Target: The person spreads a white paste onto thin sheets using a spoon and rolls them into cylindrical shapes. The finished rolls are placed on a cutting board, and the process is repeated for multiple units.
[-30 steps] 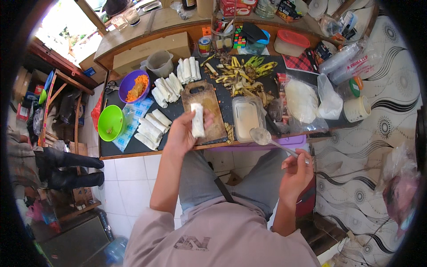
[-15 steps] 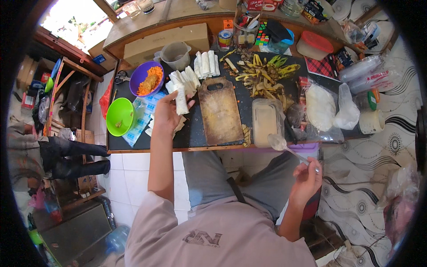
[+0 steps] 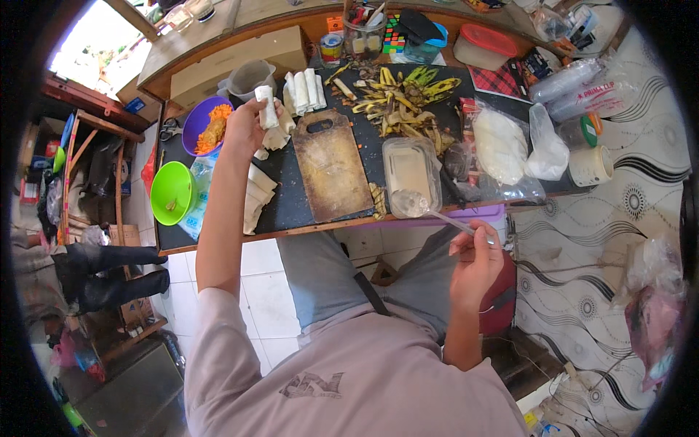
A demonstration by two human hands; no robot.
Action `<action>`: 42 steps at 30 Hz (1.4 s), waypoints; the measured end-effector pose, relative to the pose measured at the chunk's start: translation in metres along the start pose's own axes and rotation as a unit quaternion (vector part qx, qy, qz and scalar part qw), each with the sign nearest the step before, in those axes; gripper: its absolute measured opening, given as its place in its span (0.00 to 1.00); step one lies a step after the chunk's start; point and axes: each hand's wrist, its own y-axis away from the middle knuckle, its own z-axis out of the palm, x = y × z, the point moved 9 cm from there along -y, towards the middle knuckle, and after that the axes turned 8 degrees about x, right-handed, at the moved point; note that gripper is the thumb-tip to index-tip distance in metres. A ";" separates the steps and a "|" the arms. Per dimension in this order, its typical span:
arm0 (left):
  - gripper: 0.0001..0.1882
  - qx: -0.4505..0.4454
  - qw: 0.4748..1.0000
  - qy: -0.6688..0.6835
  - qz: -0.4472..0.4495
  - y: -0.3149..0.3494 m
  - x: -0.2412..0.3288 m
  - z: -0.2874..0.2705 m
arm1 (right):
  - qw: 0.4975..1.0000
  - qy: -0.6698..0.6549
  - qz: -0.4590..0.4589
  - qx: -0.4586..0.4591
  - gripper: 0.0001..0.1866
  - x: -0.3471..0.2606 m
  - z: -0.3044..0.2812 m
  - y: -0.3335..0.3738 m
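Observation:
My left hand (image 3: 244, 130) is closed around a white wrapped roll (image 3: 268, 109), held up beside the grey plastic jug (image 3: 250, 79). Further right lie several finished white rolls (image 3: 303, 90) in a row. Pale wrapper sheets (image 3: 258, 195) rest on the table below my left hand. My right hand (image 3: 477, 256) grips a metal spoon (image 3: 450, 221) by its handle. The spoon's bowl is over the near edge of a clear rectangular container (image 3: 437, 191) of beige paste. A purple bowl (image 3: 191, 130) with orange shredded filling (image 3: 217, 130) stands left of my left hand.
A worn wooden cutting board (image 3: 331, 171) lies mid-table, with a heap of banana peels (image 3: 408, 95) behind it. A green bowl (image 3: 172, 191) stands at the left edge. Bagged white stuff (image 3: 502, 149) and a white cup (image 3: 591, 166) are at the right.
My left hand has lifted the roll away from the wrappers and tilted it upward. My right hand has brought the spoon left, to the container's near edge. The whole view has shifted.

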 end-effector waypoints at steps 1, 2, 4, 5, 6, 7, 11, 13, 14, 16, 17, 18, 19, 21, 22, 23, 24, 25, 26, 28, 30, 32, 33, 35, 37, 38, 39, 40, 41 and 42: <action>0.16 0.003 1.000 -0.015 0.003 -0.005 -0.002 0.000 | 1.000 0.004 -0.001 0.006 0.11 0.000 -0.004 0.000; 0.16 0.006 1.000 -0.029 0.007 -0.011 -0.008 -0.002 | 1.000 0.007 -0.001 0.011 0.11 0.000 -0.008 0.001; 0.13 0.040 0.995 -0.086 0.016 -0.004 -0.010 0.000 | 1.000 0.006 0.002 0.020 0.11 0.001 -0.012 0.002; 0.12 0.042 0.990 -0.127 0.044 -0.012 -0.009 -0.004 | 1.000 0.002 0.002 0.021 0.11 0.001 -0.013 0.002; 0.11 0.049 0.982 -0.166 0.075 -0.023 -0.009 -0.015 | 1.000 -0.002 0.004 0.018 0.11 0.001 -0.012 0.003; 0.11 0.052 0.972 -0.205 0.104 -0.025 -0.006 -0.017 | 1.000 -0.002 0.006 0.019 0.11 0.002 -0.012 0.003; 0.09 0.050 0.981 -0.171 0.081 -0.024 -0.010 -0.009 | 1.000 0.001 0.009 0.023 0.11 0.002 -0.014 0.005; 0.13 0.040 0.985 -0.159 0.050 -0.019 -0.009 -0.001 | 1.000 0.003 0.005 0.019 0.11 0.001 -0.012 0.003; 0.14 0.061 0.965 -0.232 0.107 -0.029 -0.003 -0.006 | 1.000 0.006 0.003 0.017 0.12 0.000 -0.012 0.003; 0.17 0.108 0.896 -0.374 0.215 -0.044 0.010 -0.017 | 1.000 0.008 0.003 0.008 0.12 -0.001 -0.009 0.003; 0.20 0.138 0.850 -0.441 0.254 -0.043 0.016 -0.019 | 1.000 0.008 0.002 0.004 0.12 -0.002 -0.008 0.003; 0.23 0.160 0.797 -0.504 0.290 -0.031 0.023 -0.004 | 1.000 0.009 -0.001 0.007 0.12 -0.003 -0.009 0.003; 0.27 0.183 0.737 -0.564 0.325 -0.015 0.034 0.010 | 1.000 0.006 0.001 0.008 0.11 -0.002 -0.010 0.002; 0.30 0.158 0.722 -0.612 0.281 -0.007 0.038 0.022 | 1.000 0.002 0.003 0.006 0.11 -0.002 -0.011 0.002; 0.32 0.160 0.713 -0.631 0.260 -0.009 0.038 0.022 | 1.000 0.004 0.004 0.009 0.11 -0.001 -0.011 0.002; 0.34 0.162 0.704 -0.648 0.240 -0.013 0.036 0.021 | 1.000 0.006 0.006 0.013 0.11 -0.001 -0.011 0.002; 0.36 0.155 0.694 -0.665 0.229 -0.018 0.035 0.021 | 1.000 0.009 0.007 0.015 0.11 -0.001 -0.010 0.003; 0.38 0.147 0.683 -0.681 0.218 -0.026 0.033 0.018 | 1.000 0.006 0.008 0.008 0.11 0.000 -0.009 0.003; 0.40 0.140 0.672 -0.697 0.207 -0.032 0.029 0.015 | 1.000 0.004 0.009 0.002 0.11 0.002 -0.008 0.004; 0.42 0.153 0.692 -0.678 0.194 -0.043 0.023 0.008 | 1.000 0.007 0.014 -0.004 0.11 0.003 -0.005 0.004; 0.43 0.160 0.702 -0.671 0.177 -0.051 0.018 0.003 | 0.999 0.025 0.027 0.001 0.11 0.005 -0.007 0.008; 0.43 0.160 0.701 -0.677 0.155 -0.057 0.013 0.003 | 1.000 0.013 0.024 0.001 0.11 0.007 -0.009 0.007; 0.43 0.156 0.691 -0.692 0.140 -0.075 0.014 -0.011 | 1.000 0.003 0.022 -0.007 0.11 0.007 -0.006 0.006; 0.42 0.139 0.742 -0.652 0.071 -0.079 0.000 -0.015 | 1.000 0.004 0.020 -0.004 0.10 0.005 -0.008 0.006; 0.42 0.148 0.782 -0.605 0.031 -0.054 0.001 0.001 | 1.000 0.003 0.018 0.003 0.10 0.004 -0.013 0.003; 0.42 0.155 0.769 -0.619 0.042 -0.068 -0.002 -0.005 | 1.000 0.002 0.021 0.008 0.10 0.007 -0.017 0.003; 0.42 0.171 0.754 -0.632 0.055 -0.073 0.005 -0.016 | 1.000 -0.003 0.027 0.003 0.10 0.009 -0.017 0.003; 0.44 0.174 0.742 -0.645 0.058 -0.077 0.006 -0.020 | 1.000 -0.004 0.026 0.004 0.10 0.009 -0.017 0.003; 0.41 0.169 0.755 -0.631 0.061 -0.081 0.004 -0.024 | 1.000 -0.004 0.025 0.004 0.10 0.009 -0.017 0.004; 0.39 0.161 0.767 -0.617 0.065 -0.081 0.002 -0.021 | 1.000 -0.006 0.023 0.007 0.10 0.009 -0.017 0.003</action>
